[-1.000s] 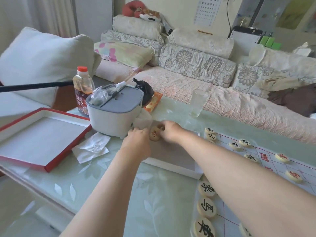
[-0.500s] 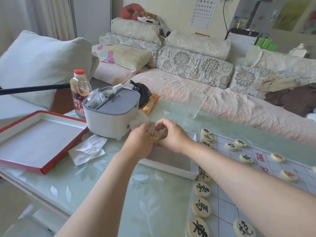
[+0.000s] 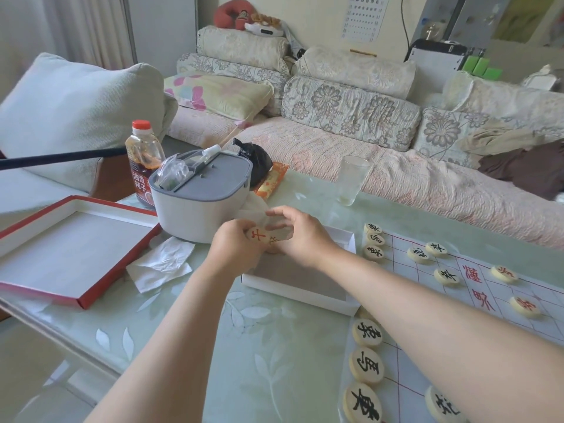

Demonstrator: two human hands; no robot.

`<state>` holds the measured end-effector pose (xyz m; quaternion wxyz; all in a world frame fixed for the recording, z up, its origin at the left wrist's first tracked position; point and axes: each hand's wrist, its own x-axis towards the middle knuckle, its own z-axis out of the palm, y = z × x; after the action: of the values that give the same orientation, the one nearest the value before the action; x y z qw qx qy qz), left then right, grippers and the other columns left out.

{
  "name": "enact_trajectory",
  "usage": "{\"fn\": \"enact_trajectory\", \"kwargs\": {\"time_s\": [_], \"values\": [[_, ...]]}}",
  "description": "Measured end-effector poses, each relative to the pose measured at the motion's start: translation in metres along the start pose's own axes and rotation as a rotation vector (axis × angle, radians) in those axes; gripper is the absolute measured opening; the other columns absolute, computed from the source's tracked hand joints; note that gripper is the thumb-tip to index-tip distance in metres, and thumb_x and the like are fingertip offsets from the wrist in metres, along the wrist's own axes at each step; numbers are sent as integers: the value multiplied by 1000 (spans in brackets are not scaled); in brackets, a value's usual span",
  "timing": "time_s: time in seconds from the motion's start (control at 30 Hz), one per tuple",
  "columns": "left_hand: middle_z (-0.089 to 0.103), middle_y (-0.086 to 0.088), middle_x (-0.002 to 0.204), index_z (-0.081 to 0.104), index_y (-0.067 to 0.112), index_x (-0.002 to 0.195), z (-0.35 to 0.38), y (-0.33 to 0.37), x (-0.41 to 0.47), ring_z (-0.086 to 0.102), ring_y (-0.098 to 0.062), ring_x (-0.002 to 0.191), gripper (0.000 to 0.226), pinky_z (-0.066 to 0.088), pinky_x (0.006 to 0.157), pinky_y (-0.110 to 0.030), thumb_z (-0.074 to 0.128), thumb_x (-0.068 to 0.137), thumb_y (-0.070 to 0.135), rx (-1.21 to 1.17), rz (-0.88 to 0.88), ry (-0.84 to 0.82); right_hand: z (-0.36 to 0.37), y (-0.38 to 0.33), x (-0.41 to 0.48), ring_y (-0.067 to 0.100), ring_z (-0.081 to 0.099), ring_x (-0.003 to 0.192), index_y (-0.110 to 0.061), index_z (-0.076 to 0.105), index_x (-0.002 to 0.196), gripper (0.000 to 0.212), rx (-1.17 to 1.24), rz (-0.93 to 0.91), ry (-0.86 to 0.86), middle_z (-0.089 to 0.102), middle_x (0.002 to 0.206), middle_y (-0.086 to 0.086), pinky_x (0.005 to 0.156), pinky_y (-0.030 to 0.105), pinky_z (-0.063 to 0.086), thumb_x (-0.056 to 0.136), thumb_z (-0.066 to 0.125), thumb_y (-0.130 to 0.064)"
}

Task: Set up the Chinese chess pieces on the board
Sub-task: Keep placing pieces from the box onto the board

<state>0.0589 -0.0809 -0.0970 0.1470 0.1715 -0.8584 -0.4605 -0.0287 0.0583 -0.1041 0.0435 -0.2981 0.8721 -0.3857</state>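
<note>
Brightness: bright, soft daylight throughout; colours pale and a little washed out.
Source: far left, where the curtain [image 3: 88,29] glows almost white.
Shadows: faint and soft-edged, a weak one inside the white box [image 3: 305,288].
Glare: a milky sheen on the glass table top [image 3: 183,331].
Distortion: wide-angle stretch; the near left table edge bows and the near right forearm swells.
Focus: crisp mid-scene, where the red-lettered piece [image 3: 258,236] in the left hand [image 3: 235,251] reads cleanly; the far wall chart [image 3: 364,16] is soft.

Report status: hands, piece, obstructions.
Left hand holds red piece above box. Right hand beside it, grip unclear. Board partly set; nothing in the way.
</note>
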Motion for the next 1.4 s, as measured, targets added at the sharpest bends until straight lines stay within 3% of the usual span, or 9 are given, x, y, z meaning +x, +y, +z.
{"fn": "enact_trajectory", "kwargs": {"time_s": [0.07,0.13,0.43,0.67,0.97,1.17,1.27,1.33,1.4], "values": [[64,-4,106,63,10,120,0,-2,3,60,-24,104,41,47,83,-29,73,81,17,16,-16,15,4,2,4,8,60,113,-31,51,139,65,-182,81,-34,62,130,-9,100,31,46,81,79,-38],[63,-3,101,66,11,113,2,-1,6,60,-24,102,32,44,78,-27,69,82,16,65,-6,16,7,4,6,19,53,127,-29,49,142,67,-290,154,-85,56,140,-4,103,34,44,83,72,-51],[52,-6,137,45,17,140,11,2,13,47,-24,126,51,39,97,-29,58,91,23,170,45,30,4,0,1,21,60,116,-35,56,125,44,-376,155,-71,62,129,-6,94,36,49,84,67,-48],[57,-11,126,50,14,134,42,45,-6,53,-29,115,52,42,93,-36,59,91,41,177,158,13,-56,5,-54,19,59,114,-31,61,120,35,-363,106,63,62,128,-4,87,30,44,89,66,-46],[60,-1,120,52,19,129,124,120,-77,57,-22,104,54,45,83,-33,60,86,51,203,348,-193,-159,56,-172,15,61,95,-33,63,106,27,-360,216,224,62,115,-11,76,30,45,90,62,-54],[61,2,113,55,23,124,183,159,-128,56,-16,92,42,43,70,-28,58,88,46,148,451,-348,-231,100,-248,16,59,105,-31,63,108,27,-398,389,344,64,116,-8,84,31,48,88,68,-49],[61,0,102,59,21,105,218,180,-145,55,-18,80,23,39,56,-23,58,89,37,132,475,-450,-258,128,-280,17,59,107,-30,62,110,27,-440,484,387,64,119,-8,84,31,47,89,69,-45],[59,-2,104,60,21,109,243,193,-150,53,-17,72,24,38,51,-23,59,88,32,126,439,-521,-271,148,-296,15,58,101,-32,61,109,26,-465,546,398,63,116,-10,83,31,47,89,67,-47],[57,-3,111,59,20,119,263,204,-150,54,-18,80,33,42,57,-24,62,87,31,165,441,-559,-284,168,-307,16,57,100,-33,59,109,24,-481,589,406,62,118,-12,83,31,47,90,65,-48]]}}
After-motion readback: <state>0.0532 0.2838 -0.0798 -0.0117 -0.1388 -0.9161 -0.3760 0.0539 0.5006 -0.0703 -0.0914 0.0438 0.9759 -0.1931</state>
